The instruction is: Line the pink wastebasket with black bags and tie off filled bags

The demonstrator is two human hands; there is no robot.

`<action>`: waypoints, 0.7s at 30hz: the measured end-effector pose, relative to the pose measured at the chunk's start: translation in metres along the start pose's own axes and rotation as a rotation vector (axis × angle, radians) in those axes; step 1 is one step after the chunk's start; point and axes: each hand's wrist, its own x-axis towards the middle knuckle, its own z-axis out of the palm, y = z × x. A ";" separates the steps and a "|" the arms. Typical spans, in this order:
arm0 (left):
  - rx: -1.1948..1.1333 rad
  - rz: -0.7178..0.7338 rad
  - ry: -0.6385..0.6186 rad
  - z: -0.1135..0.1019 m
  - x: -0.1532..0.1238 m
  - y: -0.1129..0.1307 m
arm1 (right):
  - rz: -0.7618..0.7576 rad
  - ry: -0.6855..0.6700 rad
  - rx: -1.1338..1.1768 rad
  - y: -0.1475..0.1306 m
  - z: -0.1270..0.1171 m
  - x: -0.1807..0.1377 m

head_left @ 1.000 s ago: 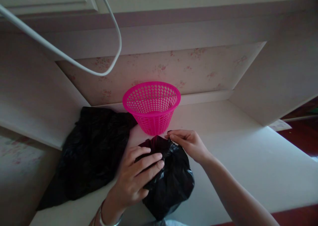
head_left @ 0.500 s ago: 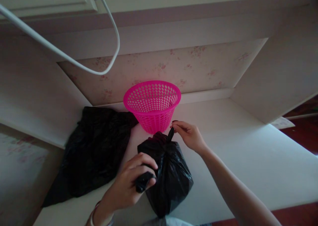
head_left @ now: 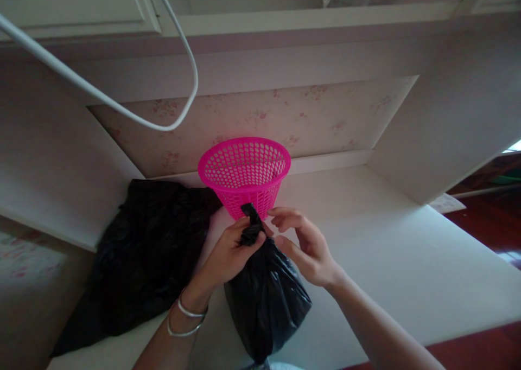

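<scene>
A filled black plastic bag [head_left: 268,299] stands on the white surface in front of me, its top gathered into a twist. My left hand [head_left: 234,250] is closed around the gathered neck, and a loose black end sticks up above the thumb. On the other side of the neck, my right hand [head_left: 303,245] has its fingers apart and curved, with the fingertips close to the bag's top. Whether they touch it I cannot tell. Just behind the bag is a pink perforated plastic basket [head_left: 244,164], its lower front partly hidden by the hands and bag.
Another black plastic bag [head_left: 150,261] lies spread flat at the left. The white surface [head_left: 366,240] extends right, between side panels. A white cable [head_left: 166,127] hangs in front at upper left. Flowered wallpaper [head_left: 260,115] covers the wall behind.
My left hand has moved up from the bag's side to its neck. The right hand has let go of the black end it pinched and opened its fingers.
</scene>
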 end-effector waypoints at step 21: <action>-0.168 -0.043 0.170 0.010 0.001 0.022 | 0.102 -0.305 -0.577 0.016 0.044 -0.029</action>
